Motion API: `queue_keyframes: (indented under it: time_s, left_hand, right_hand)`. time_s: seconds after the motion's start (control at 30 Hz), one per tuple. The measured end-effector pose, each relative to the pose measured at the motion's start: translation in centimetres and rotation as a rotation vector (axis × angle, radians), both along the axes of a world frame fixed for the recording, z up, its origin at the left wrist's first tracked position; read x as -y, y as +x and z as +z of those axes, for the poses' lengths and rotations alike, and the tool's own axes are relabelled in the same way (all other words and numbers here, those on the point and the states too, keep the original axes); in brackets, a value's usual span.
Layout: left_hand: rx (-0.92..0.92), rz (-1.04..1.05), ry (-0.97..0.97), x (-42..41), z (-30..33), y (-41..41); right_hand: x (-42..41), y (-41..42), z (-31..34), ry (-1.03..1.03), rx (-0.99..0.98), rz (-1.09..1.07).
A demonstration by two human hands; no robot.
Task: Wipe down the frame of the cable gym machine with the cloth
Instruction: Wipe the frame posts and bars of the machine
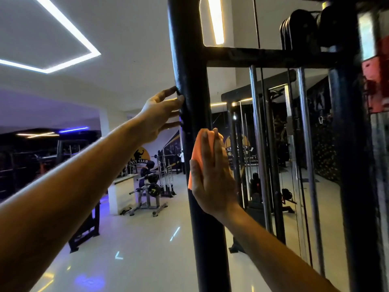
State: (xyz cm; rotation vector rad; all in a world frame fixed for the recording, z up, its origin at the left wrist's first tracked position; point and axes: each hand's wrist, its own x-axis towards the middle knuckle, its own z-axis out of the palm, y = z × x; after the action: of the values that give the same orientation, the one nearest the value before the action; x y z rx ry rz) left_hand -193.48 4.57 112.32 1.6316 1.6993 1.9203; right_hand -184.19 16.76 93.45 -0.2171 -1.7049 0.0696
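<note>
The cable machine's black frame has a thick upright post running top to bottom through the middle of the view, with a crossbar branching right. My right hand presses an orange cloth flat against the right face of the post, fingers straight and pointing up. My left hand reaches to the post's left side at a higher level, its fingertips wrapping around the post's far edge.
Chrome guide rods and a thin cable stand right of the post, with black pulleys above. A second dark upright fills the right side. Benches and a weight rack stand across the glossy floor.
</note>
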Motion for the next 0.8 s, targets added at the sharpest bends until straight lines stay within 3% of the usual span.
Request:
queue_keyframes:
  time_s: [0.23, 0.33, 0.47, 0.7, 0.8]
  left_hand:
    - [0.018, 0.026, 0.008, -0.2, -0.6, 0.5]
    - [0.015, 0.024, 0.003, -0.2, -1.1, 0.4]
    - [0.040, 0.009, -0.012, -0.1, -1.9, 0.1]
    - [0.028, -0.020, -0.029, 0.4, -2.2, 0.2]
    - [0.028, -0.020, -0.028, 0.4, -2.7, 0.0]
  right_hand:
    - [-0.8, -0.3, 8.3, 0.111, 0.002, -0.102]
    - [0.4, -0.2, 4.1, 0.132, -0.006, -0.198]
    - [1.2, 0.8, -3.7, 0.210, 0.126, -0.285]
    - [0.2, -0.2, 5.0, 0.180, 0.041, -0.305]
    - [0.8, -0.6, 3.6, 0.145, -0.001, -0.275]
